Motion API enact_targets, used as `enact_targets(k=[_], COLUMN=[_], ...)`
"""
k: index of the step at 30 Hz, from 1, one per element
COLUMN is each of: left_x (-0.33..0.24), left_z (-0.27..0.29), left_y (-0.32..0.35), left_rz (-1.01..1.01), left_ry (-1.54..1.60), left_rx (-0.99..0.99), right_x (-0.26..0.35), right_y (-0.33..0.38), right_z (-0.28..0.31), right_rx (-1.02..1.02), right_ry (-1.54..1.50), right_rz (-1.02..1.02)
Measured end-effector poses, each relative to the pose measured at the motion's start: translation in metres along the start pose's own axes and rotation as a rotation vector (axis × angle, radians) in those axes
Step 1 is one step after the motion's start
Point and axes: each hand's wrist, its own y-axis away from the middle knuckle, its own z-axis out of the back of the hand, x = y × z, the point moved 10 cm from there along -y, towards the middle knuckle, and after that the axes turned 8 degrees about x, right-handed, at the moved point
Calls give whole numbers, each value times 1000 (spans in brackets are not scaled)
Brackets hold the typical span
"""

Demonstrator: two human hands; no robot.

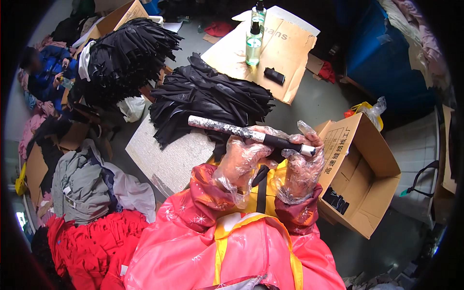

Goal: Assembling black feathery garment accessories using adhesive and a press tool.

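A white rod [212, 125] with dark speckles lies slantwise across both hands, its long bare end pointing left. Black fabric [278, 142] is wound around it near the right end. My left hand [244, 159], in a clear plastic glove, is closed around the rod beside the winding. My right hand [300, 175], gloved the same way, grips near the rod's right end. Some fingers are hidden behind the rod and crinkled plastic. Below the hands hangs a black strip [261, 180] over yellow cloth. A heap of black fabric strips [208, 96] lies just beyond my left hand.
An open cardboard box [357, 169] with black rolls [335, 200] inside stands at right. Two pump bottles [253, 48] and a black roll [274, 76] rest on flat cardboard [290, 48]. Red cloth [96, 241] is piled at left. Another person [46, 67] sits far left.
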Motion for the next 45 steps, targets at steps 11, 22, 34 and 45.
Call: enact_targets(k=[11, 22, 34, 45], left_x=[-1, 14, 16, 15], left_z=[7, -10, 1, 6], left_y=[12, 12, 8, 8], left_rz=[-83, 94, 23, 22], left_ry=[-236, 65, 56, 46], left_rx=[-131, 20, -37, -65], right_x=[-28, -32, -35, -48], right_y=[5, 6, 0, 6], right_z=[4, 18, 12, 11], right_rx=[22, -9, 23, 66], right_ry=[-325, -424, -443, -309], right_rz=[-145, -108, -264, -358])
